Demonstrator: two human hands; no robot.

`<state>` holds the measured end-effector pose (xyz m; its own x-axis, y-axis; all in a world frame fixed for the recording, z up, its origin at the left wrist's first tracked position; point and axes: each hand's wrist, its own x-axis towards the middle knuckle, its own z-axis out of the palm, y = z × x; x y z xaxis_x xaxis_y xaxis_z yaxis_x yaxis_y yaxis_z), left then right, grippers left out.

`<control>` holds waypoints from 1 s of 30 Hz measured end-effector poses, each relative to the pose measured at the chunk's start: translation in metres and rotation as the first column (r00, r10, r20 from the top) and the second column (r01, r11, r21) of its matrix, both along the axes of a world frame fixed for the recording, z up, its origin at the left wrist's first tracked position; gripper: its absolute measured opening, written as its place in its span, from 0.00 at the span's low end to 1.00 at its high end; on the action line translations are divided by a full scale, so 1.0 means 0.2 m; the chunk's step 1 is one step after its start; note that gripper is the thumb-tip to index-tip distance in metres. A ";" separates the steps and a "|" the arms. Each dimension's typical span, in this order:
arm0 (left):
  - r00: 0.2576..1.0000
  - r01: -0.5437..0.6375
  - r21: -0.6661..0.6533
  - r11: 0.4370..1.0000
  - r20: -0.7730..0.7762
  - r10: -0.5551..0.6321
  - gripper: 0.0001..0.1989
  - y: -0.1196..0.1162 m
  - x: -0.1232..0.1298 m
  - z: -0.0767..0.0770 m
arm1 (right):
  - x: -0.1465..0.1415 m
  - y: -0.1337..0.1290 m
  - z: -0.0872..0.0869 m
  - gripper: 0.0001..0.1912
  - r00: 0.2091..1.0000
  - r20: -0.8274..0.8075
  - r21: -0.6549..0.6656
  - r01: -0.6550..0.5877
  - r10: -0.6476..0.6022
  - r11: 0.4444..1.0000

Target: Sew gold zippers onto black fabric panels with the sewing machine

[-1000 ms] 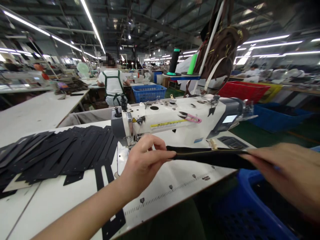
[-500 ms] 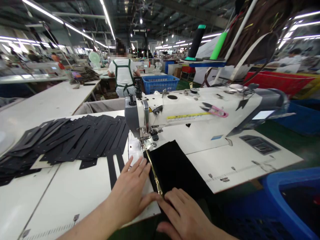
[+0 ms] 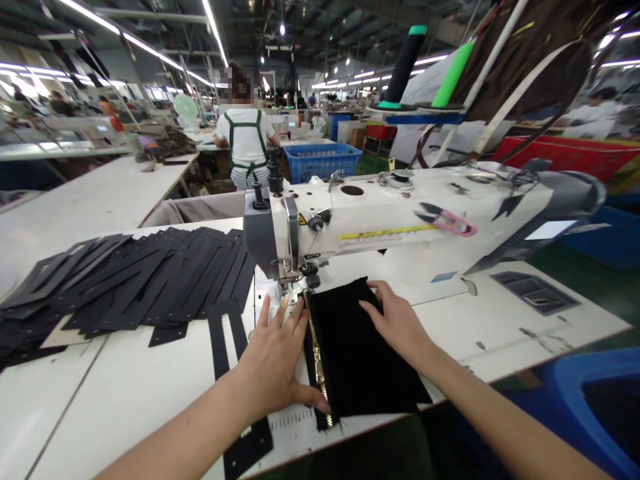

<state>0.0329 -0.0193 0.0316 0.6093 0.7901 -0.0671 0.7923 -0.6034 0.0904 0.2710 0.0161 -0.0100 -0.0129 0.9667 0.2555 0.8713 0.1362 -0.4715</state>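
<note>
Black fabric [image 3: 370, 360] with a gold zipper [image 3: 317, 353] along its left edge lies on the white sewing table, its top left corner at the presser foot [image 3: 299, 287] of the sewing machine [image 3: 380, 207]. My left hand [image 3: 275, 363] rests with spread fingers on the zipper's left side, the thumb across its lower end. At the fabric's upper right edge is my right hand [image 3: 400, 323], thumb and index finger apart, touching or just over the cloth; nothing is seen gripped in it.
Many dark slotted pieces [image 3: 150, 280] are heaped on the left, one [image 3: 245, 440] beside my left forearm. Pink-handled snips [image 3: 450, 221] lie on the machine. Blue bin [image 3: 590, 387] stands at right. Beyond the machine are a person [image 3: 245, 140] and a blue basket [image 3: 323, 160].
My right hand has moved from the zipper's lower end up to the fabric's upper right edge. The fabric's lower edge and the zipper end now show. The view has shifted slightly.
</note>
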 end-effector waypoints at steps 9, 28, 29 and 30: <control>0.999 0.030 0.018 0.999 0.019 -0.030 0.62 0.03 0.01 -0.03 | -0.29 -0.17 0.07 0.23 0.811 0.429 0.106 -0.482 0.397 0.870; 0.999 0.047 0.327 0.944 0.004 -0.051 0.27 -0.48 -0.48 -0.06 | -0.33 -0.15 0.02 0.24 0.798 0.350 0.029 -0.534 0.491 0.845; 0.999 0.012 0.304 0.953 0.034 -0.024 0.26 -0.44 -0.48 -0.05 | -0.33 -0.15 0.02 0.24 0.796 0.354 0.021 -0.533 0.492 0.846; 0.998 -0.014 0.286 0.958 0.068 -0.006 0.24 -0.40 -0.48 -0.05 | -0.34 -0.15 0.03 0.24 0.794 0.353 0.008 -0.532 0.495 0.847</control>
